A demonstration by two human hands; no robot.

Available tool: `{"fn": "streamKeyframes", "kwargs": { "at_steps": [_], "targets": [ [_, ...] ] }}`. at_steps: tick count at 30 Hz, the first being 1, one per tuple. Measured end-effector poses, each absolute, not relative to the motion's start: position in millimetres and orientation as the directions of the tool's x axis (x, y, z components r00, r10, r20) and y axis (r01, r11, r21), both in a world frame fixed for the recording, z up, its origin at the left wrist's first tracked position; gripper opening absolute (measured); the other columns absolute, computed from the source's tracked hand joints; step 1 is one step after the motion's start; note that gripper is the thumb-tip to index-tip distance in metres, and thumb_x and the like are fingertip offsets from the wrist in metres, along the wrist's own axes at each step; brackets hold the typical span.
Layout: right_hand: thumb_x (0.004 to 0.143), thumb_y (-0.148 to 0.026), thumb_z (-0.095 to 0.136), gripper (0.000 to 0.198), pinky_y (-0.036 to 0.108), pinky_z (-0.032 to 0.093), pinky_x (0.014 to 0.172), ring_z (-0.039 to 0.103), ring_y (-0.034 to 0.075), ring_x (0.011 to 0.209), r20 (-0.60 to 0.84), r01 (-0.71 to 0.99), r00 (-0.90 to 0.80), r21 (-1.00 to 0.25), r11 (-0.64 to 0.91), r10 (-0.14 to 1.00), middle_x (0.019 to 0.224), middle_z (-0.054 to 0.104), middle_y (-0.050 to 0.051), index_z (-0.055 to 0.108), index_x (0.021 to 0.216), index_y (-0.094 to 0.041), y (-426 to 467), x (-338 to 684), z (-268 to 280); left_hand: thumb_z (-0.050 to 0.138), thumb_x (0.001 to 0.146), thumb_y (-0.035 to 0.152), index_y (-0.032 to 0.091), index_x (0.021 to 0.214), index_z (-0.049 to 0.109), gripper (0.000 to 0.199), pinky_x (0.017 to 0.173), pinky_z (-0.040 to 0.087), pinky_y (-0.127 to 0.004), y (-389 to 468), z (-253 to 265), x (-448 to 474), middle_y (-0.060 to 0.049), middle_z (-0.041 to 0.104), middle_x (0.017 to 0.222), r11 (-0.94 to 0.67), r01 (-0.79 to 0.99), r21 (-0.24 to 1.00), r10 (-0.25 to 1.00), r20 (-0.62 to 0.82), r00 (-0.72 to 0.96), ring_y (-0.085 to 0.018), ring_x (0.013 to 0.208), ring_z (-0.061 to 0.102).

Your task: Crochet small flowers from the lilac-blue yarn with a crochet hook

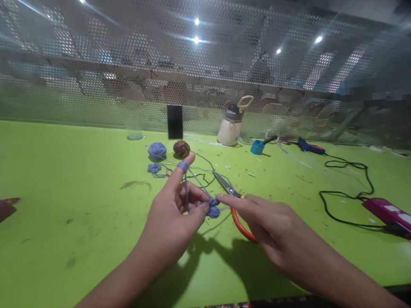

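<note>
Head view: a speckled green table spreads below a grey perforated screen at twelve o'clock. The left hand, index finger raised and wrapped in lilac-blue yarn, pinches a small crocheted piece mid-table. The right hand lies at four o'clock, index fingertip at the piece's edge; what it grips cannot be told. The piece is lilac-blue and lobed.

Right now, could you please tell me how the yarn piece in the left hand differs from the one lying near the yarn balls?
The left hand pinches the held piece, while the lying piece rests on the green table. The held piece is beside the orange-handled tool; the lying piece is nearer the bluish ball. Both are bluish yarn.
</note>
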State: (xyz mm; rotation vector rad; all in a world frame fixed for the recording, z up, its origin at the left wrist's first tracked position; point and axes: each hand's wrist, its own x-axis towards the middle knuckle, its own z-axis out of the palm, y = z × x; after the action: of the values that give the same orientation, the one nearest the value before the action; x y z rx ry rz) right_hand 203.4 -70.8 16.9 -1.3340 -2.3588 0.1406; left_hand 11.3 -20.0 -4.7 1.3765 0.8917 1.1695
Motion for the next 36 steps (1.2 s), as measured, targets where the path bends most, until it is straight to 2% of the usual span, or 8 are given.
{"fn": "streamKeyframes", "kwargs": {
  "at_steps": [7,12,19,23,25,31,33,36],
  "targets": [
    [0.09,-0.007,0.042,0.046,0.034,0.051,0.072,0.065,0.022,0.082,0.384,0.71,-0.28,-0.535,0.459,0.88,0.091,0.072,0.011,0.064,0.129,-0.016,-71.0,195.4,7.1,0.07,0.078,0.015,0.031,0.155,0.015,0.096,0.074,0.05,-0.033,-31.0,-2.8,14.4,0.003,0.064,0.073,-0.203,-0.052,0.978,0.958,0.21,0.198,-0.017,0.073,0.061],
    [0.09,-0.024,0.059,0.03,0.023,0.037,0.046,0.046,0.011,0.05,0.248,0.279,-0.029,-0.928,0.246,0.968,0.058,0.055,-0.002,0.074,0.116,-0.023,-69.7,191.7,-14.6,0.074,0.075,0.014,0.025,0.156,0.007,0.106,0.067,0.05,-0.028,-25.3,2.1,12.1,0.003,0.065,0.072,-0.011,-0.207,0.978,0.941,0.08,0.329,-0.016,0.071,0.063],
    [0.084,-0.03,0.074,0.019,0.02,0.028,0.04,0.04,0.007,0.045,0.104,-0.082,-0.138,-0.992,0.093,0.985,0.058,0.057,-0.001,0.08,0.101,-0.026,-70.7,198.9,-23.6,0.064,0.077,0.015,0.014,0.151,0.022,0.085,0.048,0.038,-0.023,1.3,-7.8,6.7,0.001,0.066,0.072,-0.007,-0.084,0.996,0.964,0.029,0.264,-0.012,0.051,0.055],
    [0.08,-0.032,0.078,0.019,0.016,0.023,0.038,0.04,0.005,0.044,0.012,-0.152,-0.275,-0.988,-0.031,0.961,0.055,0.057,-0.001,0.081,0.097,-0.027,-72.6,204.2,-18.1,0.067,0.074,0.019,0.014,0.103,0.069,0.029,0.049,0.036,-0.023,11.0,-8.0,1.2,0.005,0.055,0.053,-0.137,0.061,0.989,0.981,0.126,0.15,-0.012,0.049,0.046],
    [0.079,-0.031,0.079,0.019,0.016,0.022,0.039,0.042,0.006,0.046,0.006,-0.165,-0.317,-0.985,-0.049,0.948,0.054,0.057,-0.001,0.081,0.097,-0.026,-72.6,209.3,-16.1,0.067,0.074,0.022,0.017,0.068,0.07,0.008,0.045,0.03,-0.022,12.3,-4.7,-4.3,0.004,0.05,0.048,-0.126,0.041,0.991,0.977,0.117,0.18,-0.011,0.046,0.04],
    [0.075,-0.033,0.081,0.022,0.019,0.023,0.04,0.043,0.008,0.047,0.058,-0.152,-0.303,-0.988,0.012,0.951,0.052,0.056,0.0,0.082,0.094,-0.022,-72.2,223.9,-10.1,0.052,0.078,0.034,0.021,0.039,0.059,0.041,0.044,0.033,-0.027,1.4,10.0,-19.0,-0.002,0.045,0.046,-0.059,-0.192,0.98,0.896,0.137,0.422,-0.011,0.044,0.037],
    [0.076,-0.033,0.081,0.021,0.019,0.023,0.04,0.042,0.008,0.045,0.066,-0.133,-0.301,-0.991,0.027,0.951,0.051,0.056,0.0,0.082,0.093,-0.022,-72.1,224.2,-9.1,0.049,0.083,0.036,0.021,0.048,0.066,0.041,0.045,0.032,-0.027,-5.1,13.1,-19.1,0.0,0.043,0.046,-0.015,-0.367,0.93,0.868,0.194,0.457,-0.01,0.042,0.034],
    [0.079,-0.031,0.078,0.019,0.019,0.025,0.039,0.041,0.007,0.045,0.102,-0.109,-0.307,-0.991,0.072,0.946,0.053,0.056,-0.001,0.081,0.096,-0.023,-71.0,221.9,-8.5,0.052,0.089,0.032,0.024,0.109,0.072,0.03,0.045,0.026,-0.025,-11.4,12.2,-14.2,0.001,0.055,0.054,0.05,-0.463,0.885,0.816,0.231,0.529,-0.008,0.041,0.033]
  ]
}}
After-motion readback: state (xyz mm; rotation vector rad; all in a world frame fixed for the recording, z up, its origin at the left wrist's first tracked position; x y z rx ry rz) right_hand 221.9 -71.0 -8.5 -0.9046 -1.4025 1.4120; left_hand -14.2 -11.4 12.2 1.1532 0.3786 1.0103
